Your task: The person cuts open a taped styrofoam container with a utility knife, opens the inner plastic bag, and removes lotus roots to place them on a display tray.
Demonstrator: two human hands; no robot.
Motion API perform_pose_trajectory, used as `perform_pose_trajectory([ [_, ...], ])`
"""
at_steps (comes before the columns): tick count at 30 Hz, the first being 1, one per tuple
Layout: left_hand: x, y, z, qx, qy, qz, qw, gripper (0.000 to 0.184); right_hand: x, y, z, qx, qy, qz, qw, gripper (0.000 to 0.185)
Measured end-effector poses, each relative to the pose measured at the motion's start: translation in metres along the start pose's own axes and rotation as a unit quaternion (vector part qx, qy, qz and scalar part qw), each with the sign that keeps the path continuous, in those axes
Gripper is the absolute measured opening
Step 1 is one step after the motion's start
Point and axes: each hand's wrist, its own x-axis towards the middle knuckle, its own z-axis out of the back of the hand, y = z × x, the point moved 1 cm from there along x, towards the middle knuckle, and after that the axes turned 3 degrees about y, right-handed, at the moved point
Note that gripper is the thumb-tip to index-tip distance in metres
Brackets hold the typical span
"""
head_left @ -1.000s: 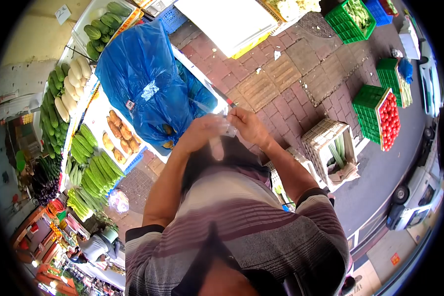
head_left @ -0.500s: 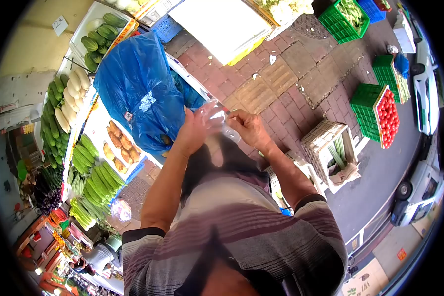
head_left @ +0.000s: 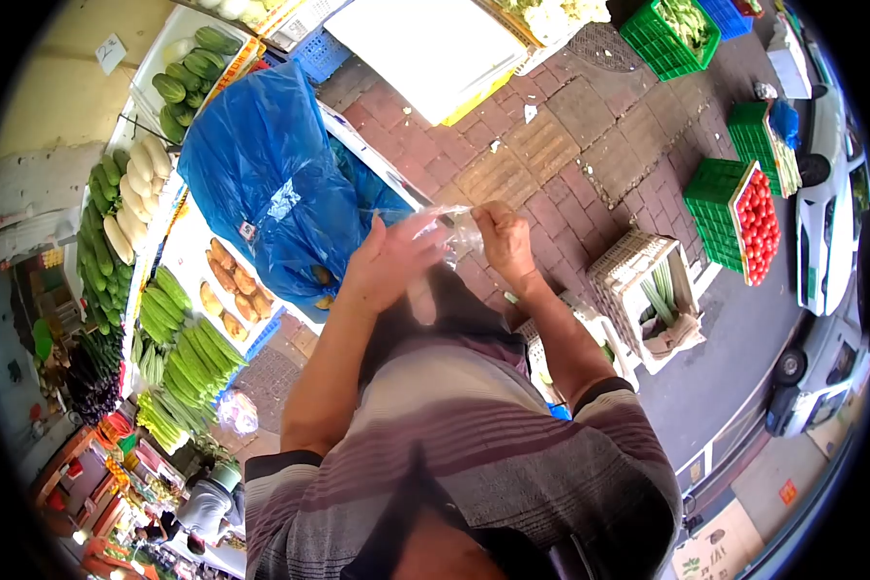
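A clear plastic bag (head_left: 464, 235) stretches between my two hands in front of my waist. My right hand (head_left: 506, 246) is closed, pinching the bag's edge. My left hand (head_left: 382, 266) has its thumb up and its fingers extended toward the bag; they are smeared by motion and partly overlap the thin plastic. Whether they are inside the bag or against it, I cannot tell. Just beyond my left hand lies a large blue plastic bag (head_left: 261, 164), covering a crate. Some brown produce shows at its lower edge.
On the left, the stall holds brown root vegetables (head_left: 230, 275), green gourds (head_left: 198, 358), white gourds (head_left: 142, 193) and cucumbers (head_left: 97, 242). To the right stand a pale crate (head_left: 628, 280), a green crate (head_left: 710, 208) with red tomatoes (head_left: 759, 227), and parked cars (head_left: 826, 358).
My right hand has moved slightly right and up, drawing the clear bag wider. My left hand's fingers have straightened and spread from the thumb.
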Motion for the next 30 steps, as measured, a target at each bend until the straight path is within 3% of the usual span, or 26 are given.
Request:
perform_pose_trajectory([
  [2,-0.008,-0.008,0.013,0.065,-0.016,0.063,0.996,0.064,0.007,-0.002,0.003,0.010,-0.006,0.040,0.999,0.012],
  [3,-0.011,-0.008,0.020,0.155,-0.079,0.092,0.981,0.046,0.007,-0.001,0.006,0.014,-0.011,0.058,0.998,0.013],
  [5,-0.019,0.000,0.027,0.267,-0.070,0.131,0.952,0.045,0.006,0.007,0.005,0.049,0.002,0.040,0.998,0.014],
  [7,-0.024,0.002,0.030,0.397,-0.049,0.181,0.898,0.043,-0.006,0.010,-0.002,0.107,0.014,-0.007,0.994,0.014],
  [10,-0.031,0.031,0.054,0.476,-0.147,0.219,0.839,0.041,-0.016,-0.004,-0.014,0.233,0.015,-0.106,0.967,0.014],
  [11,-0.035,0.037,0.063,0.446,-0.188,0.258,0.836,0.043,-0.020,-0.011,-0.013,0.281,0.007,-0.142,0.949,0.013],
  [13,-0.038,0.062,0.078,0.262,-0.224,0.231,0.910,0.048,-0.032,-0.021,-0.014,0.315,0.003,-0.215,0.925,0.013],
  [15,-0.029,0.087,0.104,0.148,-0.149,0.169,0.963,0.060,-0.044,-0.018,-0.019,0.379,-0.021,-0.257,0.889,0.012],
  [16,-0.022,0.082,0.086,0.106,-0.175,0.153,0.967,0.056,-0.050,-0.017,-0.020,0.410,-0.031,-0.278,0.868,0.012],
  [19,-0.004,0.076,0.057,0.003,-0.210,0.114,0.971,0.051,-0.061,-0.043,-0.028,0.168,-0.100,-0.148,0.970,0.012],
  [22,-0.003,0.074,0.064,0.012,-0.175,0.089,0.981,0.051,-0.062,-0.030,-0.036,-0.066,-0.092,-0.007,0.994,0.009],
  [26,0.005,0.076,0.068,0.210,-0.200,0.046,0.956,0.048,-0.058,-0.016,-0.068,-0.067,-0.024,-0.033,0.997,0.008],
  [27,0.004,0.074,0.062,0.182,-0.221,0.006,0.958,0.042,-0.055,-0.013,-0.075,-0.046,-0.039,0.004,0.998,0.010],
  [30,0.005,0.081,0.091,0.311,-0.301,-0.027,0.901,0.036,-0.053,-0.009,-0.081,0.004,0.122,-0.107,0.987,0.019],
])
